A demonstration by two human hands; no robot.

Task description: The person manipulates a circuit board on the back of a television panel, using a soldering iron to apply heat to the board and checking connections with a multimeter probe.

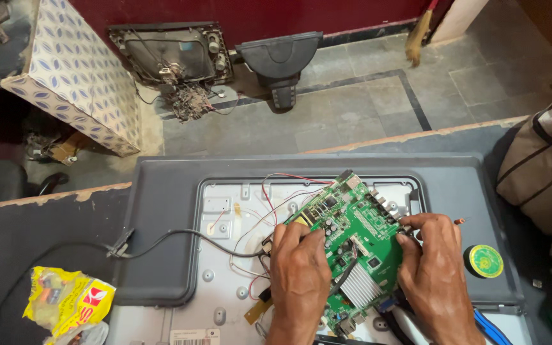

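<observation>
Two hands grip a green circuit board (352, 246): left hand (298, 271) and right hand (432, 265) closed on opposite edges, long axis running near-to-far, over a grey television back panel (174, 191); tiled floor (365, 102) beyond.

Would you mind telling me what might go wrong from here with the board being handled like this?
Both hands, left hand and right hand, hold the green circuit board tilted over the metal back panel. The thin red and white wires may snag or tear. The board's underside could scrape on the metal. Bare fingers may press on components.
</observation>
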